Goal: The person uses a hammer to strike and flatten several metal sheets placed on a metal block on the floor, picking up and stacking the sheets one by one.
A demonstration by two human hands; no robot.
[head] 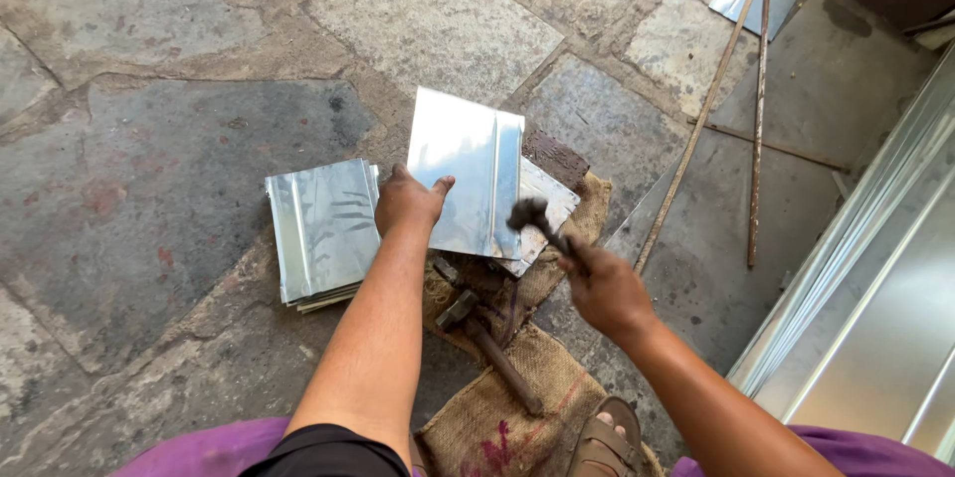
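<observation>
Head view: stone floor (179, 169), seen from above; person seated, both bare forearms reaching forward. Left hand (408, 200) lies on the lower left edge of a shiny sheet (466, 171); fingers spread flat against the metal, thumb up toward the sheet face, pressing rather than gripping around it. Sheet is bright, roughly square, with a raised fold running down its right part; it rests tilted over a second sheet piece (545, 210) and a dark block (555, 157) that shows past its upper right corner. Right hand (605, 290) is closed tight around the handle of a hammer (532, 215); hammer head blurred, just over the sheet's lower right edge; contact with the metal cannot be told. Stack (323, 230) of similar folded sheets lies on the floor just left of the left hand, touching or nearly touching the wrist. Burlap (517, 387) spreads under the work area and toward the person; a second hammer (487, 338) lies on it between the two forearms, head toward the sheet, untouched. Sandal (602, 442) at bottom edge beside the burlap. Two long rods (758, 129) lie on the floor at upper right, well apart from the hands; long metal panels (875, 298) along the right edge.
</observation>
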